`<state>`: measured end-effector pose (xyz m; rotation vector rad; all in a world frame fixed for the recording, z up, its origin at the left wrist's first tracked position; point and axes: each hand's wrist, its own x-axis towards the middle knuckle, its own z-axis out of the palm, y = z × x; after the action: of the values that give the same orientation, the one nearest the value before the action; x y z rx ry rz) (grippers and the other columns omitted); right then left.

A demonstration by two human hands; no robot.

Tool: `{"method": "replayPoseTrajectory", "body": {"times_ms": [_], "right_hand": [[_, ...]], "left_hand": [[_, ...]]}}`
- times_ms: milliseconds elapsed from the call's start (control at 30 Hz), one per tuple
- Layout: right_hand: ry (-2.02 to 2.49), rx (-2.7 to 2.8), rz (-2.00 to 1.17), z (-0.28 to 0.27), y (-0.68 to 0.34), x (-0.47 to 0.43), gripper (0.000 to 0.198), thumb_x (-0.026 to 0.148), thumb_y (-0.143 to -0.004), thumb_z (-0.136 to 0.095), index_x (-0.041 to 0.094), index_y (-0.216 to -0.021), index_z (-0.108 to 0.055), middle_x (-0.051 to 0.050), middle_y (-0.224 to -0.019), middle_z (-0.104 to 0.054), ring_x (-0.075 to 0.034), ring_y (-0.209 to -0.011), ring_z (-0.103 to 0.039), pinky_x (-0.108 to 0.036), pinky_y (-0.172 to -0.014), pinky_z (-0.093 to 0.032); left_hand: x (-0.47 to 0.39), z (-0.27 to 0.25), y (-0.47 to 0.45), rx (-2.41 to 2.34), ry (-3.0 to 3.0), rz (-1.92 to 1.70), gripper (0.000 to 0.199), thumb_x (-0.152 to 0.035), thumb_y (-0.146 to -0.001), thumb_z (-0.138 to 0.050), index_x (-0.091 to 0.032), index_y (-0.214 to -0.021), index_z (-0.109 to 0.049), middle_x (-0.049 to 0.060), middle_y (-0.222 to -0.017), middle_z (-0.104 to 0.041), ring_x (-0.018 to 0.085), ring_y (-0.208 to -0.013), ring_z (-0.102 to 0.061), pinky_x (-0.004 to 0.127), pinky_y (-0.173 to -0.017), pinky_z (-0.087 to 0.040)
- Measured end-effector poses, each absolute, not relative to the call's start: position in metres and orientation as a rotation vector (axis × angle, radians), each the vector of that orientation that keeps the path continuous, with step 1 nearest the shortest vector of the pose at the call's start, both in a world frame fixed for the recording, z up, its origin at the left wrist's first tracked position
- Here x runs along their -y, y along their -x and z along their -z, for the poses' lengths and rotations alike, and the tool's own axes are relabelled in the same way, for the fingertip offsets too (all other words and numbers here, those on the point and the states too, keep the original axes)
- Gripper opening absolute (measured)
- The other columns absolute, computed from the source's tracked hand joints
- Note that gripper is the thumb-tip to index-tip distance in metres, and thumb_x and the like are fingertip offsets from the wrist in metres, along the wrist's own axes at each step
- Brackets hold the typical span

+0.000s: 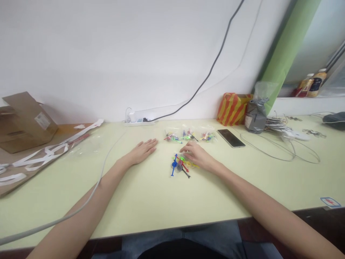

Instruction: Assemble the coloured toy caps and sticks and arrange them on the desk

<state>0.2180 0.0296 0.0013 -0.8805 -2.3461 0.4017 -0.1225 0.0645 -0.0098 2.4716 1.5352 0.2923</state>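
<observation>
I observe the loose arrow spinners (180, 163) piled on the desk (151, 201), directly beneath and to the left of the fingers of the right hand (198, 155). That hand is partly curled, palm down; I cannot tell whether it grips a piece. Within the pile, the blue spinner (174, 164) lies leftmost and the black arrow (185, 173) points toward the near edge. The left hand (142, 151) rests flat, fingers extended, grasping nothing, apart from the pile on its left side. Beyond the pile, three clear plastic bags (175, 131) lie in a row, each containing small multicoloured pieces. At far right stand a red-and-yellow striped bag (228, 109) and a grey bag (254, 117); I cannot identify their contents. A cardboard box (35, 135) occupies the left end.
</observation>
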Motion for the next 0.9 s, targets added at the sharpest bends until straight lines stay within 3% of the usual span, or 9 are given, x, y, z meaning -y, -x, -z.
{"method": "replayPoseTrajectory", "body": {"times_ms": [100,267,467,567,667,800,900], "right_hand": [[0.951,2.325,-0.413,0.005,-0.219,-0.036,0.021,0.009,-0.093,-0.053,0.018,-0.1,-0.071,-0.01,-0.1,-0.064,-0.023,-0.095,-0.059,-0.036,-0.085,-0.045],[1.104,2.199,-0.426,0.009,-0.222,-0.043,0.023,0.011,-0.09,-0.057,0.016,-0.11,-0.067,-0.008,-0.1,-0.065,-0.021,-0.092,-0.06,-0.034,-0.083,-0.044],[1.131,2.166,-0.4,0.011,-0.222,-0.043,0.026,0.012,-0.087,-0.06,0.015,-0.112,-0.068,-0.005,-0.091,-0.063,-0.021,-0.086,-0.059,-0.033,-0.08,-0.044],[1.097,2.133,-0.37,0.01,-0.223,-0.043,0.027,0.015,-0.09,-0.059,0.016,-0.114,-0.069,-0.006,-0.092,-0.062,-0.022,-0.089,-0.059,-0.035,-0.082,-0.044],[1.052,2.0,-0.321,0.007,-0.225,-0.045,0.027,0.017,-0.093,-0.054,0.019,-0.114,-0.07,-0.007,-0.094,-0.059,-0.023,-0.09,-0.059,-0.037,-0.084,-0.045],[0.98,1.883,-0.275,0.003,-0.228,-0.046,0.024,0.019,-0.094,-0.051,0.022,-0.11,-0.07,-0.008,-0.099,-0.057,-0.024,-0.093,-0.058,-0.038,-0.086,-0.046],[0.972,1.88,-0.272,0.003,-0.227,-0.045,0.022,0.019,-0.094,-0.051,0.022,-0.11,-0.066,-0.009,-0.104,-0.055,-0.025,-0.099,-0.057,-0.04,-0.09,-0.046]], "left_hand": [[-0.064,0.008,0.12,-1.512,-2.464,-0.264,0.06,-0.06,-0.101,-0.03,-0.036,-0.157,-0.028,0.003,-0.165,-0.022,0.027,-0.153,-0.019,0.054,-0.123,-0.01],[-0.064,0.005,0.114,-1.471,-2.493,-0.278,0.058,-0.062,-0.1,-0.035,-0.04,-0.153,-0.035,0.002,-0.164,-0.023,0.03,-0.153,-0.02,0.057,-0.123,-0.01],[-0.061,0.004,0.107,-1.498,-2.593,-0.092,0.058,-0.064,-0.102,-0.022,-0.045,-0.156,-0.023,-0.004,-0.166,-0.014,0.031,-0.154,-0.011,0.058,-0.123,-0.008],[-0.059,0.002,0.107,-1.512,-2.688,-0.222,0.057,-0.057,-0.104,-0.022,-0.039,-0.159,-0.02,-0.002,-0.167,-0.015,0.027,-0.154,-0.015,0.053,-0.124,-0.007],[-0.057,-0.005,0.111,-1.677,-2.769,-0.576,0.059,-0.046,-0.105,-0.024,-0.027,-0.161,-0.016,0.005,-0.167,-0.019,0.025,-0.153,-0.02,0.048,-0.125,-0.01],[-0.045,-0.021,0.106,-1.702,-2.796,-0.952,0.052,-0.037,-0.105,-0.026,-0.02,-0.154,-0.032,0.013,-0.158,-0.035,0.027,-0.144,-0.035,0.046,-0.118,-0.026],[-0.028,-0.027,0.08,-1.474,-2.806,-0.895,0.036,-0.04,-0.103,-0.038,-0.021,-0.125,-0.058,0.011,-0.13,-0.059,0.025,-0.117,-0.057,0.039,-0.099,-0.043]]}}
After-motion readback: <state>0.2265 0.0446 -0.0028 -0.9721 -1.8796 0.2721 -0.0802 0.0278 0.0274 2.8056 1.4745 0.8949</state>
